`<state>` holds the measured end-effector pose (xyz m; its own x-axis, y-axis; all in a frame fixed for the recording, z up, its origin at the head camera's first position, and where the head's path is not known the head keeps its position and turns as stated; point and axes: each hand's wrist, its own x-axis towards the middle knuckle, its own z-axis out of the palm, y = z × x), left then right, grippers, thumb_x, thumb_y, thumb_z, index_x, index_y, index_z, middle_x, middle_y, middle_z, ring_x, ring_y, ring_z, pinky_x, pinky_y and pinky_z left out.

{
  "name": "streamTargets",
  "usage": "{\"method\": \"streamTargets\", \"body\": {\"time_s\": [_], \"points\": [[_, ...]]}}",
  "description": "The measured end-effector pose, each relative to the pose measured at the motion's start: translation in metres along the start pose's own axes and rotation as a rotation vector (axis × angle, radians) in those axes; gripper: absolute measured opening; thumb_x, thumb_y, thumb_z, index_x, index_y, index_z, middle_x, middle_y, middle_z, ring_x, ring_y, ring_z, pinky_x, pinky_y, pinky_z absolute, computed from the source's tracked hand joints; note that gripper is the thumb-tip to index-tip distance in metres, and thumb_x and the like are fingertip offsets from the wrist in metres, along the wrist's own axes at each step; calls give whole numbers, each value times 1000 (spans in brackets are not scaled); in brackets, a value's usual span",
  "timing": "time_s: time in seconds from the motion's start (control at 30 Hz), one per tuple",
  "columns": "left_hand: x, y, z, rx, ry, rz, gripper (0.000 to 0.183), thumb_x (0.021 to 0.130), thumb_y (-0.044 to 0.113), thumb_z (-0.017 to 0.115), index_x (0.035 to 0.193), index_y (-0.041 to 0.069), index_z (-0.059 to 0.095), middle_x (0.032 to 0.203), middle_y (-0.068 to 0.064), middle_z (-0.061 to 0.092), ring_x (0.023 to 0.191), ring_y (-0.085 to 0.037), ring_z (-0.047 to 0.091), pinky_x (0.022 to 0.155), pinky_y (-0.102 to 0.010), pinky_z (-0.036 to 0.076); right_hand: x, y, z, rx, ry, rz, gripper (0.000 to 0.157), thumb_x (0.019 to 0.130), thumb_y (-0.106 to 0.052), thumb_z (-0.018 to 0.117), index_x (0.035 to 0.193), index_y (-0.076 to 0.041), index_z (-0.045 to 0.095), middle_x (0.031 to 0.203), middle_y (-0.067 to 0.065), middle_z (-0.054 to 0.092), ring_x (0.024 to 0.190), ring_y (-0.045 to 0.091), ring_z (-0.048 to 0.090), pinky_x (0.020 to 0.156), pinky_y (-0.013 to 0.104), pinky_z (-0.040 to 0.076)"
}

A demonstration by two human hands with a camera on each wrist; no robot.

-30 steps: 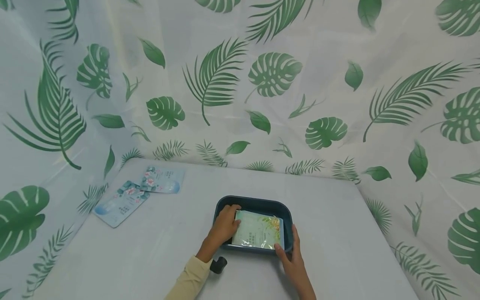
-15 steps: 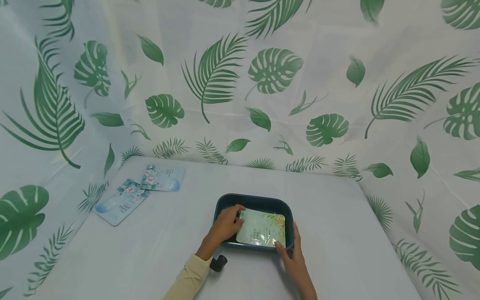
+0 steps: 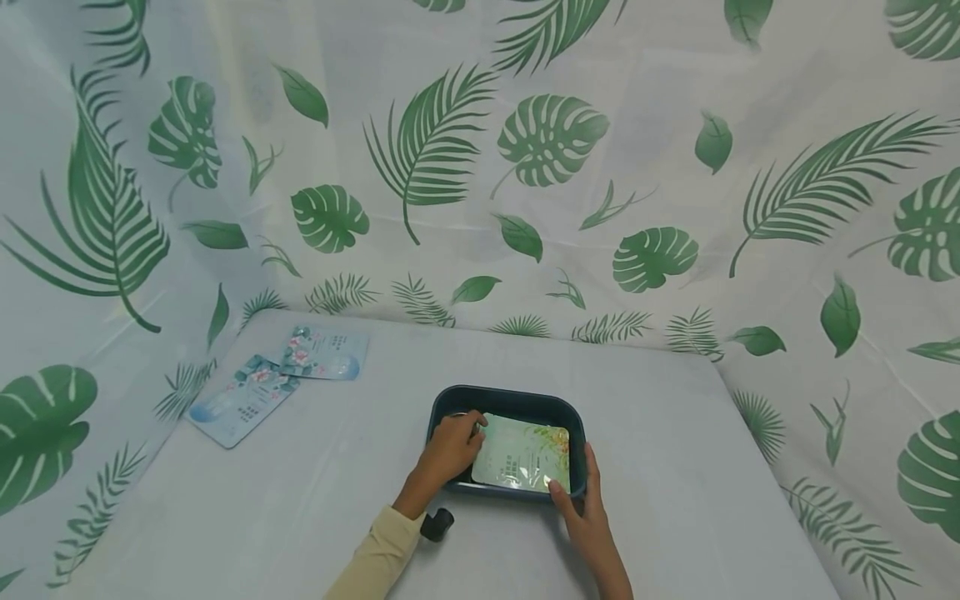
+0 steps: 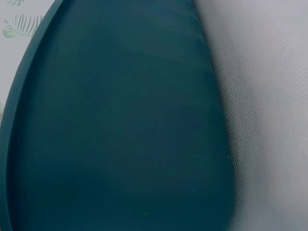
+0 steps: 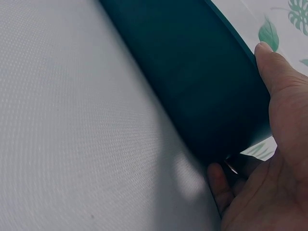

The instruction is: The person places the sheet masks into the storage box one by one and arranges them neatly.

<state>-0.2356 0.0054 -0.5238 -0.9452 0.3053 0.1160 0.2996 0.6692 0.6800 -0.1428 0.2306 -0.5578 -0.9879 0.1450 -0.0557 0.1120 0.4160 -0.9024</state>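
A dark teal tray [image 3: 525, 403] stands on the white table. Inside it lies a flat pale-green packet [image 3: 521, 454], printed with yellow flowers, which looks like a sheet mask packet. My left hand [image 3: 453, 446] reaches into the tray's left part and holds the packet's left edge between thumb and fingers. At the right front corner my right hand [image 3: 588, 512] grips the tray, thumb over the rim. The right wrist view shows that thumb on the rim and fingertips [image 5: 219, 178] low against the tray's outer side. Only the tray's wall [image 4: 120, 115] fills the left wrist view.
Two blue floral packets [image 3: 243, 404] lie at the table's back left, one partly overlapping the other. A small black device [image 3: 437, 524] sits at the left wrist. White leaf-printed curtains [image 3: 480, 167] enclose the table [image 3: 660, 433] at the back and sides.
The green packet has shifted slightly to the right inside the tray, and the left hand moved with it. My right hand keeps its grip on the tray corner.
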Motion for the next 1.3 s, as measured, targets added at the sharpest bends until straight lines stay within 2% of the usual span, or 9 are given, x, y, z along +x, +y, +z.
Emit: {"method": "streamTargets", "body": {"time_s": [0.23,0.43,0.63,0.8,1.0,1.07,1.17,1.23,1.3], "points": [[1,-2,-2,-31,-7,29,18,93,13,64,110,9,68,96,-10,74,73,-10,61,66,-27,50,-1,-3,0,-3,2,2,87,98,-35,58,158,-24,-4,165,17,4,148,44,16,113,57,27],[1,-3,-3,-63,-10,29,17,93,12,64,110,8,68,103,-15,74,86,-20,70,72,-35,55,-2,-5,-1,-11,2,6,87,98,-33,58,158,-23,-4,164,18,4,148,46,14,113,60,24],[3,-3,-4,-105,-26,5,18,93,12,65,111,9,68,106,-15,73,90,-22,71,75,-36,57,-1,-5,-1,-23,5,17,87,97,-36,58,158,-23,-3,164,18,3,149,46,10,115,62,19],[2,-4,-4,-105,-41,2,18,93,12,65,111,8,68,107,-15,73,93,-24,71,76,-38,56,-1,-2,0,-12,11,16,87,97,-36,59,158,-23,-3,164,18,4,148,45,13,114,59,22],[-1,-4,2,-54,-28,-4,19,93,13,64,111,7,68,99,-10,70,74,-14,59,64,-28,49,-1,0,1,-20,6,25,87,97,-38,58,158,-26,-3,164,18,5,148,45,15,114,58,24],[-1,-3,4,-39,-6,12,19,93,12,63,110,7,68,95,-7,67,68,-10,50,59,-24,43,-1,0,0,-20,2,28,87,97,-39,58,158,-27,-4,164,18,5,148,45,16,113,58,25],[-2,-3,4,-47,75,65,15,93,9,63,107,7,69,92,-5,65,69,-8,48,59,-20,42,-1,-2,0,-19,-1,29,88,97,-40,58,157,-27,-4,164,18,5,148,45,16,113,58,26],[-3,-4,3,-120,158,95,12,94,7,62,103,8,69,93,-4,66,73,-8,55,62,-19,46,0,-2,0,-25,-3,35,88,97,-41,58,157,-27,-5,164,18,4,148,46,15,113,59,25],[-4,-6,2,-259,256,126,11,95,2,59,100,7,68,94,-6,67,78,-11,64,67,-19,52,0,-2,0,-26,-3,39,88,97,-41,58,157,-27,-5,164,18,4,148,46,15,113,59,24]]}}
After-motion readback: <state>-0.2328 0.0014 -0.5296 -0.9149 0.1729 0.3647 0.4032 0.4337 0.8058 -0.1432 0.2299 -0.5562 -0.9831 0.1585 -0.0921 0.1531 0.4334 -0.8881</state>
